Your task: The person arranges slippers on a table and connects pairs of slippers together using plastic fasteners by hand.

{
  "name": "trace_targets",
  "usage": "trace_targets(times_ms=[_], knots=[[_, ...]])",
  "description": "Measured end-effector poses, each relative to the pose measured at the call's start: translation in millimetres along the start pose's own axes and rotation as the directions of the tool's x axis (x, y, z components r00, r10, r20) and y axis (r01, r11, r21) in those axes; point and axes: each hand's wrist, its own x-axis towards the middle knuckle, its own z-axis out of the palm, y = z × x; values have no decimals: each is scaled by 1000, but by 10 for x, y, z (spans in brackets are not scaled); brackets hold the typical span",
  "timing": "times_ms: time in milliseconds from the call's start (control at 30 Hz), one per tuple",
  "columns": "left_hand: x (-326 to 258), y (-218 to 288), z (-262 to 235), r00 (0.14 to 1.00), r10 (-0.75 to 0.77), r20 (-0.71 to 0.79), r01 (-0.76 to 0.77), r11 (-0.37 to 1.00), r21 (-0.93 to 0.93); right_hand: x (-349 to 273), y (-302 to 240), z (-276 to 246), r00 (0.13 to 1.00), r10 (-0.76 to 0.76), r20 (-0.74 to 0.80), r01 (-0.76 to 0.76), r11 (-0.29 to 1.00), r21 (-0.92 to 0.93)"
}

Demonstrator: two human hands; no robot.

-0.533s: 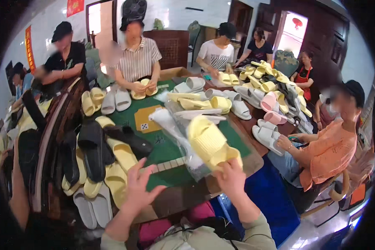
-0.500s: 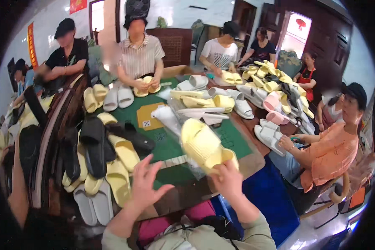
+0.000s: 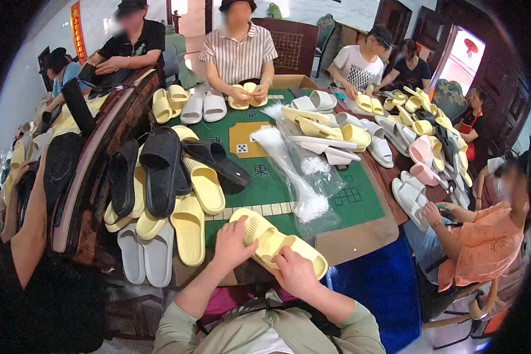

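A pale yellow slide slipper [image 3: 266,243] lies slantwise between my hands, over the near edge of the table. My left hand [image 3: 235,243] is closed on its ribbed strap end. Bent over the near side, my right hand [image 3: 295,272] has its fingers curled at the open footbed; the fingertips are partly hidden. To the left is a stack with a black slipper [image 3: 160,165], a yellow slipper [image 3: 189,231] and a pair of grey slippers [image 3: 158,255]. Beyond my hands, a clear plastic bag [image 3: 304,203] with white bits lies on the green tabletop [image 3: 230,197].
Yellow and white slippers [image 3: 321,133] lie across the middle, and a large mixed slipper pile [image 3: 422,127] covers the right side. Several co-workers sit around, among them a person in an orange shirt [image 3: 484,239] at right. A curved wooden edge [image 3: 94,159] borders the left.
The yellow slipper has come down and nearer to me, turning more level. My left hand, spread and free before, now grips it. The view has shifted, showing the plastic bag more fully.
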Motion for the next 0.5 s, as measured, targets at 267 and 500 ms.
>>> trace_targets(times_ms=[267,500], knots=[[-12,-351,-430,985,173,26,-165,970,-181,-366,449,-521,984,-118,130,144,966,-214],[-171,-326,-369,978,207,-15,-202,936,-289,-258,371,-455,861,-430,272,483,858,-171]])
